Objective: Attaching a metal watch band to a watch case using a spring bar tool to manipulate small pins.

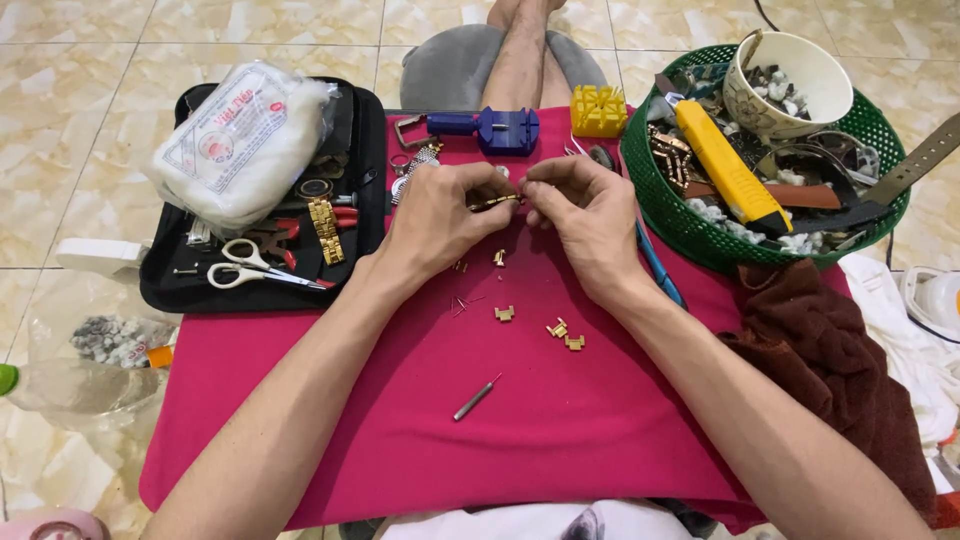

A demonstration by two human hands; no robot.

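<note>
Both hands, left hand [437,215] and right hand [585,215], pinch a gold bracelet segment [495,203] between clamped grips, with loose links [563,333] at 6 o'clock.

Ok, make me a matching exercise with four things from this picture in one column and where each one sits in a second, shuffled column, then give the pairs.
Things:
1. scissors
2. yellow knife
3. metal pin tool
4. gold band piece

Places:
A. in the green basket
B. between the left hand and right hand
C. on the black tray
D. lying alone on the pink cloth

Pairs: 1-C, 2-A, 3-D, 4-B
</note>
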